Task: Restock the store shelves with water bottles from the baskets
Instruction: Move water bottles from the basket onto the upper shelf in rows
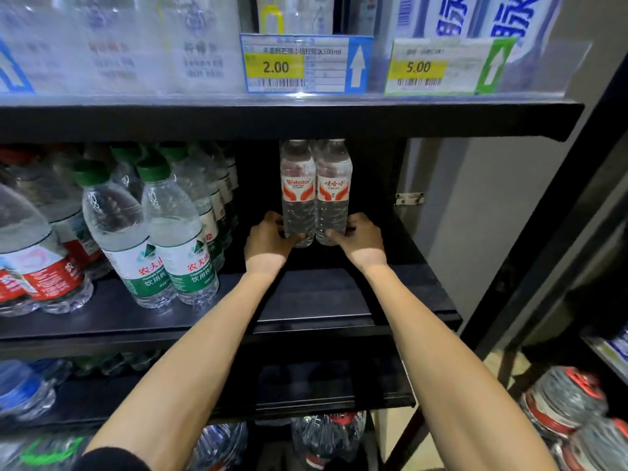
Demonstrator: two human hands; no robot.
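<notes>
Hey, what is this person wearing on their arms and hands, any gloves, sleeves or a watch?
The left hand and right hand are bare: no gloves, and no rings or watch show. Both forearms are uncovered too. The only clothing in view is a black sleeve at the bottom edge, on the left arm. No sleeve shows on the right arm within the frame.

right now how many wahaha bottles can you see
2, side by side: the left red-and-white-labelled clear plastic bottle in the left hand, the right red-and-white-labelled bottle in the right hand. More may hide behind.
</notes>
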